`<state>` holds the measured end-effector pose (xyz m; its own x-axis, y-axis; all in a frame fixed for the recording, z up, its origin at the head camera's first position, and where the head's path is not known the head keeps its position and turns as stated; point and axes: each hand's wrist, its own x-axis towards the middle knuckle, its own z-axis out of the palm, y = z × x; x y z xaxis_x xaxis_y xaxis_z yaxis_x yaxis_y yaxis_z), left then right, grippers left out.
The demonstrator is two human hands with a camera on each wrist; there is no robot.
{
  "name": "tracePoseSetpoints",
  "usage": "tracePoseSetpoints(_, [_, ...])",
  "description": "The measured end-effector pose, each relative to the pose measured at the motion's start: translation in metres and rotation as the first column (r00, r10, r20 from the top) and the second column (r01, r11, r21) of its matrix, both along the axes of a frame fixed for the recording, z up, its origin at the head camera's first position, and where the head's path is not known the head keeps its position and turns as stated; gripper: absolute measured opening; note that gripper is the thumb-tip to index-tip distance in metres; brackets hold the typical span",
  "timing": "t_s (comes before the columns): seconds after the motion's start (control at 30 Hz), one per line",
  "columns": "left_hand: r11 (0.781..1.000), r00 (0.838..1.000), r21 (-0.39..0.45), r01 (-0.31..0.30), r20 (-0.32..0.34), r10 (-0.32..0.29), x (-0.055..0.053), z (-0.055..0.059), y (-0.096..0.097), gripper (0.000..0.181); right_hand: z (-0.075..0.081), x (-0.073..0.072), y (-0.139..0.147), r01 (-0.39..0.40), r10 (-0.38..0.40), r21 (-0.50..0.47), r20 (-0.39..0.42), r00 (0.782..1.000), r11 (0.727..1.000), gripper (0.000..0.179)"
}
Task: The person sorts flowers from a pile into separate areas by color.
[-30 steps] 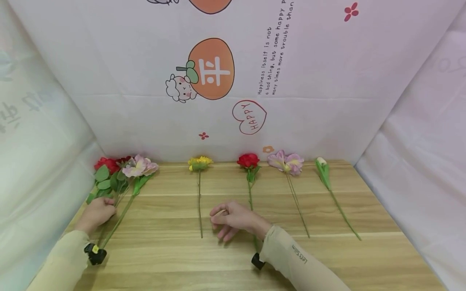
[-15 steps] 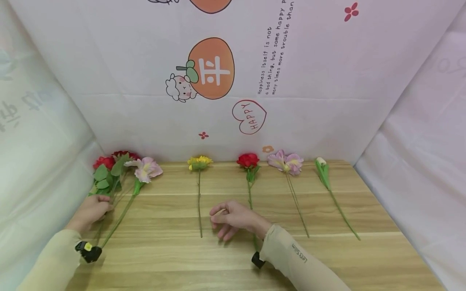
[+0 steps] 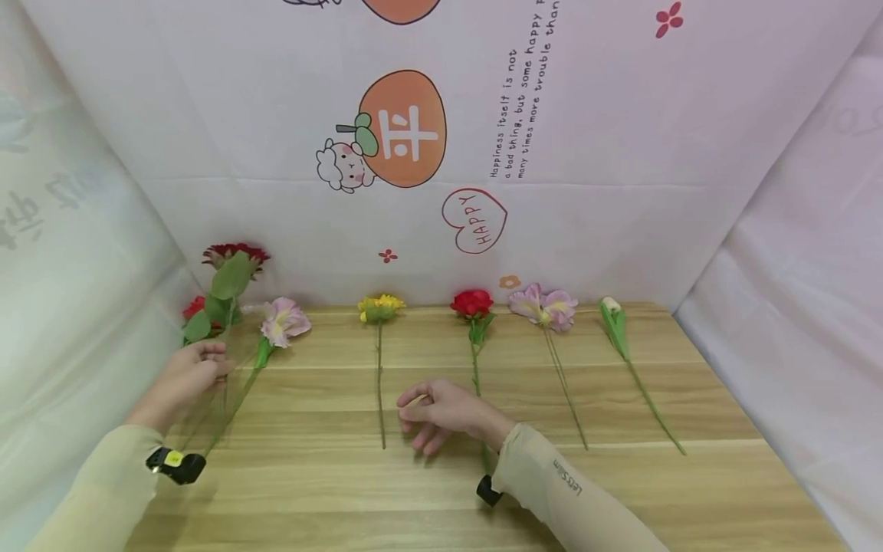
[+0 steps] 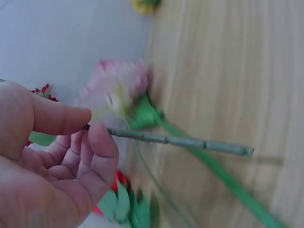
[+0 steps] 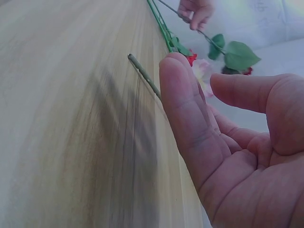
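the left hand (image 3: 193,376), toward the lower left of the head view, pinches a thin, jointed grey-green stem (image 4: 180,142) between thumb and fingers, its blunt end jutting past them; at the stem's other end, left of the frame, a dark red, many-petalled flower (image 3: 222,253) with broad green leaves (image 3: 233,276) shows against a white printed cloth (image 3: 586,153). the leafy head looks top-heavy, so a steady pinch should keep it from swivelling, and it seems wise to hold it clear of the bright red rose (image 3: 193,308) and pale lilac flower (image 3: 285,322) below. the right hand (image 3: 441,414), below centre, holds nothing, its fingers loosely bent. from centre to right lie a ruffled yellow flower (image 3: 381,308), a full red bloom (image 3: 472,303), a wide-petalled lilac blossom (image 3: 545,308) and a small white bud (image 3: 610,305), heads toward the back of the light wood-grain tabletop (image 3: 310,491). the cloth carries orange fruit and lettering; more pale fabric (image 3: 821,322) hangs at both sides.
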<state>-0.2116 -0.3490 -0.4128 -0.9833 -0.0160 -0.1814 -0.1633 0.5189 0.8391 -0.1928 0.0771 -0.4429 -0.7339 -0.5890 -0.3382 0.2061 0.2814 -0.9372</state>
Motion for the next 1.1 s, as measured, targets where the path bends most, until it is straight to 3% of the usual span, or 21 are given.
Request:
tracePoseSetpoints(0.2, [0.992,0.999,0.124,0.034,-0.024,-0.031,-0.003,0.012,0.031,0.046,0.000,0.000,-0.001,-0.006,0.006,-0.004,0.002,1.000,1.000,0.033])
tracePoseSetpoints(0.37, [0.972,0.997,0.222,0.075,-0.041,-0.068,-0.008,0.014,0.050,0.051,0.001,0.000,0.000,-0.012,0.012,-0.013,-0.001,1.000,1.000,0.033])
tracePoseSetpoints(0.63, [0.924,0.994,0.368,0.109,-0.066,-0.091,-0.013,0.011,0.086,0.036,0.003,0.004,-0.005,-0.023,0.023,0.010,-0.065,0.998,1.000,0.032])
tracePoseSetpoints(0.87, [0.876,0.982,0.445,0.187,-0.090,-0.164,-0.015,0.003,0.119,0.032,0.006,0.008,-0.011,-0.044,0.044,0.001,-0.098,0.994,0.999,0.032])
tracePoseSetpoints(1.1, [0.859,0.977,0.466,0.213,-0.083,-0.197,-0.018,-0.001,0.140,0.034,0.006,0.008,-0.020,-0.030,0.030,0.002,-0.113,0.993,1.000,0.033])
